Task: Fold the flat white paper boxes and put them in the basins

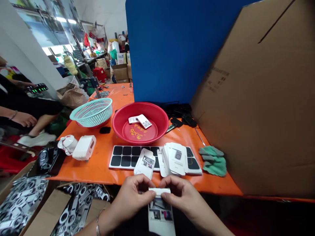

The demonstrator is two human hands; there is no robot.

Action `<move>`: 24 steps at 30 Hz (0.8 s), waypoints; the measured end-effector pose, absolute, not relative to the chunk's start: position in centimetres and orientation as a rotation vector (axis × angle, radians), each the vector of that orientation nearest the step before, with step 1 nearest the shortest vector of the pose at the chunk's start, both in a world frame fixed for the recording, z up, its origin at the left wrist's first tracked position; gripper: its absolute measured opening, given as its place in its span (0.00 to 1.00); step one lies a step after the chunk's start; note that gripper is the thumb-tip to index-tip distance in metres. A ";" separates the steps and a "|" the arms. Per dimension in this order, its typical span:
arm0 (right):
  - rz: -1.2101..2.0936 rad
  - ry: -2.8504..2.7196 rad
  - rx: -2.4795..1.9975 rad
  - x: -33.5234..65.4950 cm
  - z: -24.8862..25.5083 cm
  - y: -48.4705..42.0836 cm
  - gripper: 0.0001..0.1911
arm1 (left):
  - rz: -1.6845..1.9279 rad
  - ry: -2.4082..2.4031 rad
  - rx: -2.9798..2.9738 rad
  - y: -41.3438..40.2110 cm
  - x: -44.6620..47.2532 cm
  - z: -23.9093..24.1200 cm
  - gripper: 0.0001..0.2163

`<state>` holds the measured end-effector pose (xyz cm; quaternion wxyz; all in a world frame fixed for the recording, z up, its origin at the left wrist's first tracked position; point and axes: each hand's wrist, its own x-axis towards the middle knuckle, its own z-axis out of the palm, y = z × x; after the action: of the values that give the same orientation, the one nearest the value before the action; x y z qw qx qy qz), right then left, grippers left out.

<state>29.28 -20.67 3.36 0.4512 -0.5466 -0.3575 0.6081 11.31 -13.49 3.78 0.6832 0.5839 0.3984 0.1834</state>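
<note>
Both my hands meet at the near edge of the orange table. My left hand and my right hand pinch the top flap of a small white printed carton that hangs toward me. Just beyond my fingers lies one flat carton blank and a fanned stack of several more blanks. They rest on a white sheet of black adhesive pads.
A red basin holds two finished cartons. A teal basket stands to its left, green gloves on the right. A tilted cardboard sheet and blue panel wall the back. Boxes of metal parts sit lower left. Another person sits far left.
</note>
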 end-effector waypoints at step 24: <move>0.920 -1.018 -1.375 33.1 5.4 -13.3 0.26 | 0.841 1.106 1.714 -9.1 9.6 -0.8 0.21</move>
<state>33.13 -13.30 5.45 0.5643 -0.5845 -0.4327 0.3908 9.63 -9.11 -0.76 0.4506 0.6936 0.4474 0.3401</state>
